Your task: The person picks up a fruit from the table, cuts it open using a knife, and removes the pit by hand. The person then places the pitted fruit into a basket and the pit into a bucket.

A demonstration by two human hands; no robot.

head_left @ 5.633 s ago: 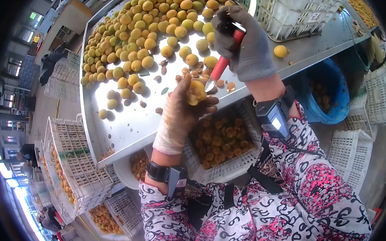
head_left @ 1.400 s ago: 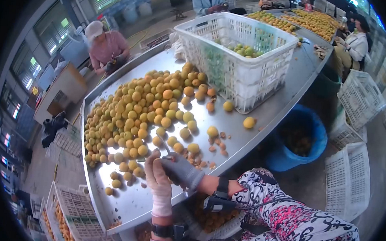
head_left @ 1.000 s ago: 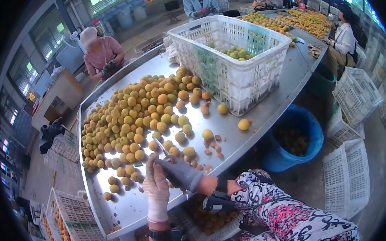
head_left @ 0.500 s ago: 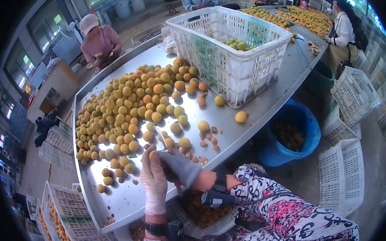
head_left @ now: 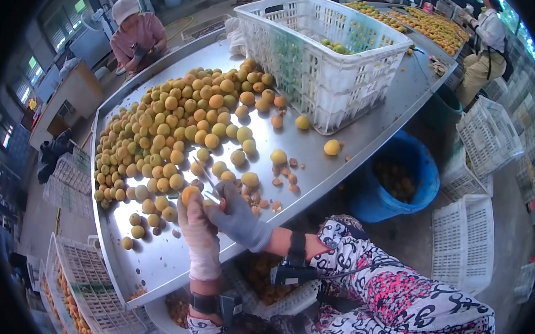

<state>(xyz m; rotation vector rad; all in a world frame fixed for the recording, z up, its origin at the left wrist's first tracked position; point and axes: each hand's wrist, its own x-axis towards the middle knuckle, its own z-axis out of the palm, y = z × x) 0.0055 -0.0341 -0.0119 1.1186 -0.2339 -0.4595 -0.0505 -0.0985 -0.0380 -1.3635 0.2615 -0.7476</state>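
My left hand, in a whitish glove, is closed round a yellow-orange round fruit, held over the near side of a metal table. Beside it, touching, my right hand in a grey glove grips a scissor-like metal tool. Two thin metal arms show, pointing up and left; the handles are mostly hidden in the glove. Past my hands lies a large heap of round green-yellow to orange fruit. Small brown-orange pieces are scattered right of the tool.
A white plastic crate with some fruit stands on the table. A blue bucket is below its right edge, near stacked white crates. A fruit-filled crate and a white bucket stand below. Co-workers sit around the tables.
The view has shifted slightly. My hands have moved a little left and apart, so the fruit and the tool's two arms show more plainly. A co-worker at upper right has raised a hand.
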